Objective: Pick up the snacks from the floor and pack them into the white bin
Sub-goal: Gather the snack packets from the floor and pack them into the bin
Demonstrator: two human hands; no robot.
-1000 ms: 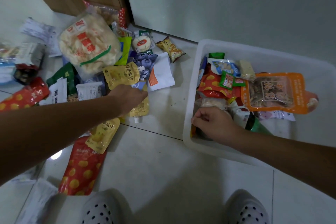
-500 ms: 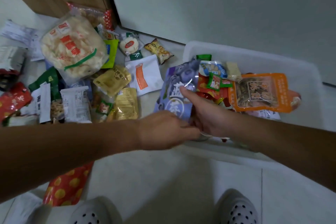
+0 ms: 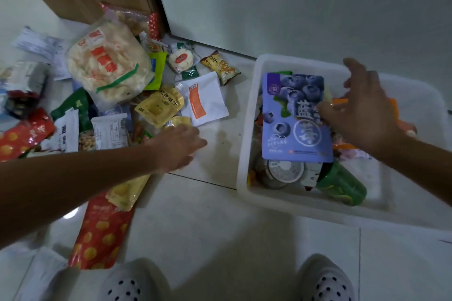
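1. On the floor at right, the white bin is seen partly filled; the blueberry pouch now lies flat on top of the packed snacks, face up. Half a second ago it was held upright at the bin's left rim by both hands.
2. Right hand: pouch released; grip wide, fingers spread, hovering over the bin's middle, fingertips at the pouch's right edge. Contact cannot be told.
3. Left hand: withdrawn from the bin, back over the floor pile; grip loosely open, nothing held, palm down beside the yellow juice pouch.
4. Still on the floor: big bag of white crackers, white sachet with orange label, red bag with yellow dots under the left forearm, small yellow snack pack.
5. Green can is seen lying in the bin's near corner, below the pouch.
6. Camera has shifted slightly; floor items are otherwise unmoved.
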